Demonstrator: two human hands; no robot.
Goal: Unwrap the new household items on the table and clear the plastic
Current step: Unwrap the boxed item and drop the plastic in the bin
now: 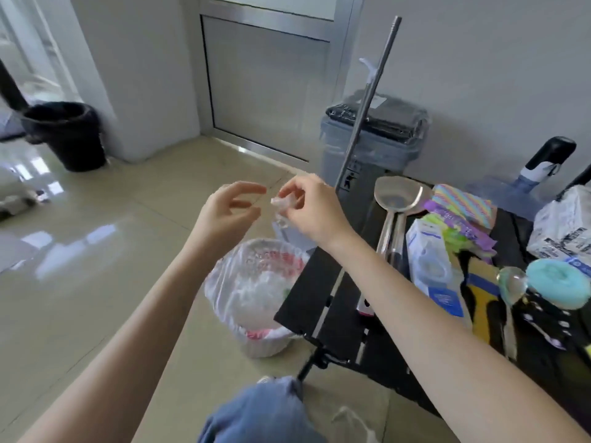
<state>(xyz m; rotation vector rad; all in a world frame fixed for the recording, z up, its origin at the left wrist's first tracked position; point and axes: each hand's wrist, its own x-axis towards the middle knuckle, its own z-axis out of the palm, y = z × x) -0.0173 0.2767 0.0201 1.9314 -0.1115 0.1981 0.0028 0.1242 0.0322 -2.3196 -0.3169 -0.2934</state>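
A: What is seen at the far left?

B: A round black bin lined with a dark bag (65,135) is set on glossy beige floor tiles (105,238) beside a white wall.

A: And the hands?

B: Both bare arms are stretched forward above the floor. The left hand (228,212) is held loose, its fingers spread and slightly bent, with nothing gripped. Just beside it, a small crumpled scrap of clear plastic wrap (283,201) is pinched between the thumb and fingertips of the right hand (311,212).

A: Where is that scrap in relation to the rest?

B: It is held in the air, higher in the picture than a small round basket lined with a thin translucent bag (256,292), in which wrinkled clear plastic is already gathered.

A: What is found to the right?

B: A black slatted folding table (323,302) is loaded with two shiny steel ladles (395,199), a white and blue carton (428,260), rainbow-striped cloths (463,203) and a teal fluffy round pad (558,282). Behind it, a grey lidded bin wrapped in clear film (374,142) is crossed by a slim metal pole (367,100).
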